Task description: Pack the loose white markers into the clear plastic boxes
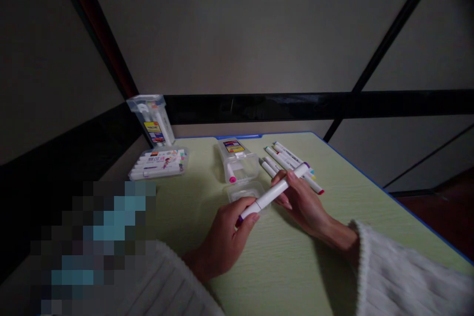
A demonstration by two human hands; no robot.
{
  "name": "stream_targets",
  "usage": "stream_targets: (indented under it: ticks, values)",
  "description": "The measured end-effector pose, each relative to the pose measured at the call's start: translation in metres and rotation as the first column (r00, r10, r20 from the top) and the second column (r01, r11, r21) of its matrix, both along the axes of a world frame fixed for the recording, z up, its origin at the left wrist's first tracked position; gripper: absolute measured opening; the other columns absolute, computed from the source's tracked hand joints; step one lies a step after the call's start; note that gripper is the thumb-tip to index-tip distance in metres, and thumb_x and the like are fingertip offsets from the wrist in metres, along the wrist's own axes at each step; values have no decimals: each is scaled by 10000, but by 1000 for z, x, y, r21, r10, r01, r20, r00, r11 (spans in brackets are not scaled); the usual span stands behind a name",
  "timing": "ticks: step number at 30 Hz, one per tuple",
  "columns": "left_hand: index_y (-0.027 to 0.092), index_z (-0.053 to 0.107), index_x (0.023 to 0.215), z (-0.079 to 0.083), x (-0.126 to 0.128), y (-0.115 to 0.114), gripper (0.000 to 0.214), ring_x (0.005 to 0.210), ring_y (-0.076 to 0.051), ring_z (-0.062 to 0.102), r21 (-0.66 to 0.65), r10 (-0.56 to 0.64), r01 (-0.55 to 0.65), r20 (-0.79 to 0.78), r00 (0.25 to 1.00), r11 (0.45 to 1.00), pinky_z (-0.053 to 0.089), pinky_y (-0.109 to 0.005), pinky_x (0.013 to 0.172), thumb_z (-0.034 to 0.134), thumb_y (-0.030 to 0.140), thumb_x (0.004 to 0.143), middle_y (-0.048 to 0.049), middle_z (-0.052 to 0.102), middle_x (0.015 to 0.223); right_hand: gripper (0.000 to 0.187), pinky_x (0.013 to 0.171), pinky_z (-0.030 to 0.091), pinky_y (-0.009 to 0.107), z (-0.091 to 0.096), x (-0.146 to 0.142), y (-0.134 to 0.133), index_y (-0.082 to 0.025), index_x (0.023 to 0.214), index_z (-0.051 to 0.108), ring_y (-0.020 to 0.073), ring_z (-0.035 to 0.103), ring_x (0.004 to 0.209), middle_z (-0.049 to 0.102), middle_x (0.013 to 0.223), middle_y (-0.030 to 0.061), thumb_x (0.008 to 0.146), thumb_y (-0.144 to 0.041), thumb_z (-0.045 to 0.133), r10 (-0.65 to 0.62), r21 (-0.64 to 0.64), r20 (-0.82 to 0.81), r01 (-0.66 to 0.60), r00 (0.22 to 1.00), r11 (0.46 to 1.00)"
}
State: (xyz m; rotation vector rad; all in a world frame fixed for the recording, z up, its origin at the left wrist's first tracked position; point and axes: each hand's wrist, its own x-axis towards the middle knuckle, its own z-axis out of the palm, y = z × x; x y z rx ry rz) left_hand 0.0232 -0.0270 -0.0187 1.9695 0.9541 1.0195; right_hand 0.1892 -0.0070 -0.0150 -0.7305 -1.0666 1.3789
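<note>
A white marker (274, 193) with purple ends is held at a slant above the table, between both hands. My left hand (227, 237) pinches its lower, capped end between thumb and fingers. Near the upper end, my right hand (301, 202) has its fingers closed around the barrel. Behind the hands lies a clear plastic case (240, 165) on its side, open toward me, with a pink-tipped marker (231, 172) at its mouth. Its clear lid (245, 190) rests in front, partly covered by the held marker. Several white markers (285, 158) with coloured ends lie loose beyond my right hand.
At the back left stands an upright clear case (151, 121) with markers inside. A flat clear box of markers (160, 163) lies before it. The pale green table (274, 266) has a blue edge and meets a panelled wall (240, 24) behind. A pixelated patch hides the lower left.
</note>
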Motion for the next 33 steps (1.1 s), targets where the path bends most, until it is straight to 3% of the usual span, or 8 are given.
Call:
stream_targets:
  ticks: [18, 26, 33]
  values:
    - [147, 584, 848, -1, -1, 2, 187, 562, -110, 450, 41, -18, 19, -28, 999, 999, 357, -204, 522, 427, 250, 837, 1, 538, 640, 337, 401, 181, 218, 2, 1, -2, -165, 681, 577, 55, 230, 365, 345, 380, -82, 796, -478, 524, 13, 23, -45, -12, 999, 1000]
    - [123, 601, 868, 0, -3, 8, 197, 555, -106, 483, 113, 115, -117, 23, 993, 987, 371, -199, 528, 447, 234, 817, -3, 576, 638, 374, 397, 188, 219, -1, -2, -2, -169, 781, 583, 59, 261, 352, 404, 384, -73, 809, -527, 478, 72, -2, -72, -72, 995, 997]
    - [122, 594, 832, 1, -2, 9, 182, 521, -98, 453, 82, 176, -176, 6, 984, 981, 355, -192, 489, 450, 230, 810, 18, 528, 592, 389, 396, 185, 227, 0, 3, 3, -170, 765, 602, 62, 239, 345, 397, 379, -71, 816, -529, 462, -64, 17, -118, 66, 991, 998]
